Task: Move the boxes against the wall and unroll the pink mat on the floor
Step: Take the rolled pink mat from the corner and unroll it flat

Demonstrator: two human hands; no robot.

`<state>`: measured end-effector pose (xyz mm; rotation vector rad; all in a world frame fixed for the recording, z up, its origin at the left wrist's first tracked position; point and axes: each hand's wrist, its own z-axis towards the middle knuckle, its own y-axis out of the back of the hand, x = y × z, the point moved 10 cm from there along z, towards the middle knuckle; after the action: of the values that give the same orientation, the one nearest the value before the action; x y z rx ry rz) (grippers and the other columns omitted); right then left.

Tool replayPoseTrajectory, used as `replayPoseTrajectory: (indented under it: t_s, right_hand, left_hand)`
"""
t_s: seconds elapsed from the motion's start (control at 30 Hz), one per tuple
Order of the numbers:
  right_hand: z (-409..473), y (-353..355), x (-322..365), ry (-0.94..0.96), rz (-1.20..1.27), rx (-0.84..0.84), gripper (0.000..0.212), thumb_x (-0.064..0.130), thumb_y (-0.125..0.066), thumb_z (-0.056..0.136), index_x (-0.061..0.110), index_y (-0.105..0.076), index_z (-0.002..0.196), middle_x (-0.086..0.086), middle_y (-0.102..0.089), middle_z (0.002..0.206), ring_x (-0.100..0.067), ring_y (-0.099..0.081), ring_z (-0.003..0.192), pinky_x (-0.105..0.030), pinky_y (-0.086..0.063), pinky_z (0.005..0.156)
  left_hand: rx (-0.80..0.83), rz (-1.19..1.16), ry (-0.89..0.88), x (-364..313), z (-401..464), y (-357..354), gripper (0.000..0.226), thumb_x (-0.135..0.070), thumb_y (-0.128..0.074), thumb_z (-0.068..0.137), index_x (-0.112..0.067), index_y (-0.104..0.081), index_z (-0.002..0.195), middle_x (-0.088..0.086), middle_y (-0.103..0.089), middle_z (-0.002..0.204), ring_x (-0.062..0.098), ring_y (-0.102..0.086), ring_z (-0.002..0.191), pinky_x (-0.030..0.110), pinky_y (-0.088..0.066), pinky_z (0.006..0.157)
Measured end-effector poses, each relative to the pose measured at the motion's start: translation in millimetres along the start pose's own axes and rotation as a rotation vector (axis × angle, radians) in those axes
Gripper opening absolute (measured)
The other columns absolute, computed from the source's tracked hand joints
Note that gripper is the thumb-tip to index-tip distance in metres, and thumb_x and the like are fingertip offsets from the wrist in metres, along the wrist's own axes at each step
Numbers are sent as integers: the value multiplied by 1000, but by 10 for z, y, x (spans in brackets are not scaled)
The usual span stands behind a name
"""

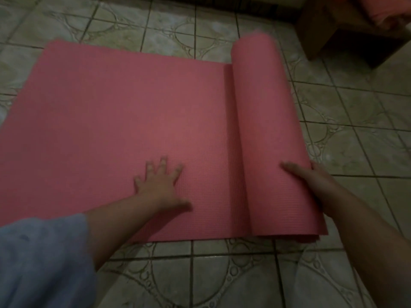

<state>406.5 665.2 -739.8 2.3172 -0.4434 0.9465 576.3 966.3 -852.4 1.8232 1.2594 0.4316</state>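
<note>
Left hand (163, 185) flat, fingers spread, pins pink mat (124, 130); right hand (311, 181) lies open-fingered on roll (266, 130) at 3 o'clock, axis 12–6.

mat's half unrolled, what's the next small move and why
Probably push the rolled part further right with the right hand, which rests on it, while the left hand presses the flat part down. Bare tiled floor lies ahead of the roll.
</note>
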Motion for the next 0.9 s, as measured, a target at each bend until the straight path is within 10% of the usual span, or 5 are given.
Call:
replayPoseTrajectory:
  t_s: [0.6,0.77,0.9]
  right_hand:
    - [-9,-567,-83,19,-128,-10,120,52,-90,27,14,-44,132,-5,-62,121,-23,-63,101,-42,-52,90]
    - [-17,499,-345,-116,-49,-91,69,45,-70,72,25,-46,134,-8,-54,131,-25,-51,113,-39,-36,85]
    - [-14,483,-243,-93,4,19,63,55,-68,64,17,-64,114,-4,-74,95,-21,-70,80,-29,-52,63]
  left_hand:
    - [29,7,172,1108,-303,131,132,-76,-72,37,-46,1,143,6,14,158,44,0,142,58,-22,112]
    - [-96,21,41,505,-170,220,116,-89,-46,51,-37,-4,146,6,7,159,39,-2,144,54,-15,115]
    - [-22,27,-36,67,-58,62,117,-85,-53,49,-44,2,144,1,17,158,37,8,144,61,-13,112]
